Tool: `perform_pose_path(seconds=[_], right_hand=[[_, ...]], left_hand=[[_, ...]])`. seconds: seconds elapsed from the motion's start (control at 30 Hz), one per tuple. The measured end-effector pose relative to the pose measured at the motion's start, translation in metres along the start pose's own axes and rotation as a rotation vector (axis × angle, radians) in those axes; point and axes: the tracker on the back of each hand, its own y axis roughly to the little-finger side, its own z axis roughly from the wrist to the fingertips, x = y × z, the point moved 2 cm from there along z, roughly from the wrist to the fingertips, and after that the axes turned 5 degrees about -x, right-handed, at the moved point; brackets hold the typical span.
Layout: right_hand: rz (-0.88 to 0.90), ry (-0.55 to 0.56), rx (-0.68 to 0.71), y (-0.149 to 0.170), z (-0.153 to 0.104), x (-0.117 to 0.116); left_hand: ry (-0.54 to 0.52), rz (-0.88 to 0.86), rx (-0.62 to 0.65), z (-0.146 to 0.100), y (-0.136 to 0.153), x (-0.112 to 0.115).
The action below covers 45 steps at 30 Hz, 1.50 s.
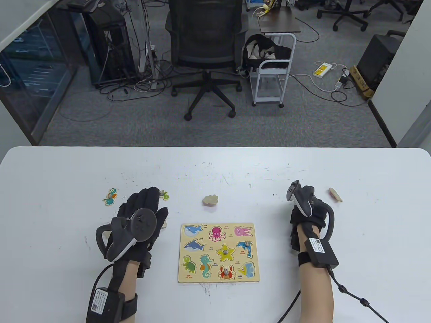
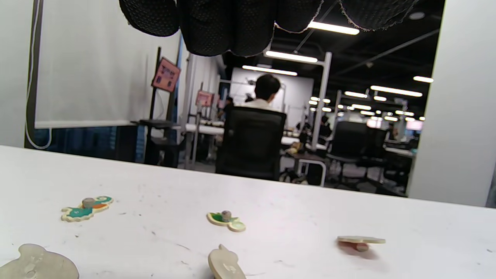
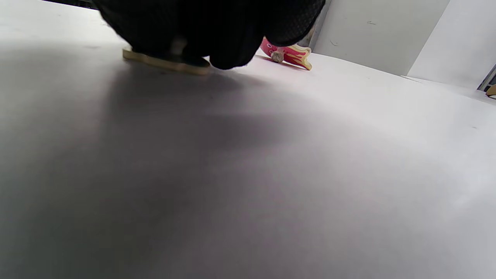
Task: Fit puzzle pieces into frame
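Sitting near middle of white desk (image 1: pixel 67 175): puzzle frame (image 1: pixel 219 253), star, dolphin, crab and fish pieces seated in it. Left hand (image 1: pixel 143 215) hovers left of frame, fingers spread, holding nothing, above loose pieces: seahorse piece (image 1: pixel 110 196) and turtle piece (image 1: pixel 164 194) face up, blank-side piece (image 1: pixel 210 200) beyond frame. Right hand (image 1: pixel 304 215) right of frame, curled down on desk; in right wrist view fingertips (image 3: pixel 228 50) press on flat piece (image 3: pixel 166 64), grip itself hidden. Pink piece (image 3: pixel 286 52) lies just beyond. Another blank piece (image 1: pixel 335 194) near right hand.
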Motion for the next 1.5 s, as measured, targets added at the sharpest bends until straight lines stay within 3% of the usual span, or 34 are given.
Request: perform_pose_path(seconds=[0.3, 0.53, 0.77, 1.13, 1.27, 1.5], right_hand=[[0.074, 0.006, 0.027, 0.006, -0.005, 0.002], [0.109, 0.118, 0.151, 0.009, -0.033, 0.028], [0.258, 0.240, 0.366, 0.010, -0.093, 0.070], [0.584, 0.332, 0.786, -0.001, -0.216, 0.110], [0.763, 0.354, 0.971, -0.002, -0.264, 0.122], [0.846, 0.524, 1.135, 0.005, -0.311, 0.130]], left_hand=[[0.012, -0.002, 0.008, 0.001, -0.003, 0.002], [0.018, -0.033, 0.019, 0.002, -0.003, 0.003], [0.076, -0.164, 0.041, 0.002, -0.002, 0.004], [0.213, -0.491, 0.261, -0.008, -0.025, -0.004], [0.353, -0.727, 0.385, -0.010, -0.032, -0.001], [0.573, -0.980, 0.537, -0.012, -0.042, 0.005]])
